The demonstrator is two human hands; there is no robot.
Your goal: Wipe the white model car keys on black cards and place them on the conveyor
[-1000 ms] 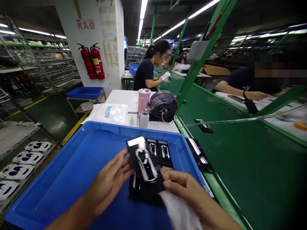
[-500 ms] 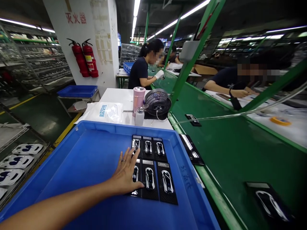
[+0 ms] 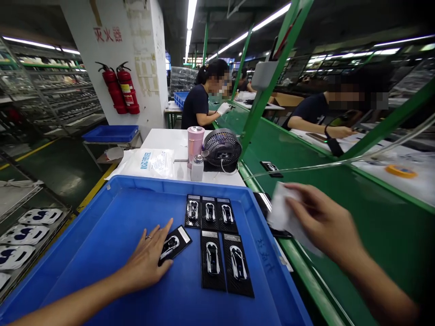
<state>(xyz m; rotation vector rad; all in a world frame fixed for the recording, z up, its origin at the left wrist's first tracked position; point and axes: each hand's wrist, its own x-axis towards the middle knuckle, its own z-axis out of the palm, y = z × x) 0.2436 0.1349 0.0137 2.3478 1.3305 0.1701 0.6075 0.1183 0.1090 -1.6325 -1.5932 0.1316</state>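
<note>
Shifted left from its row since half a second ago, one black car plate (image 3: 176, 244) lies askew in the blue tray (image 3: 136, 213), under the left hand (image 3: 146, 262), whose fingers are spread over it. Five matching plates (image 3: 212, 262) lie in two rows to its right, their end labels too small to read. Newly in view, the right hand (image 3: 324, 219) pinches a white cloth (image 3: 282, 210) beside the tray's right wall, where handwriting (image 3: 265, 253) is illegible. Beyond, a bag (image 3: 149, 162) with blurred blue print sits on a white table (image 3: 170, 138). Red characters (image 3: 108, 34) on the pillar (image 3: 146, 86) read 灭火器, above two extinguishers (image 3: 127, 90).
</note>
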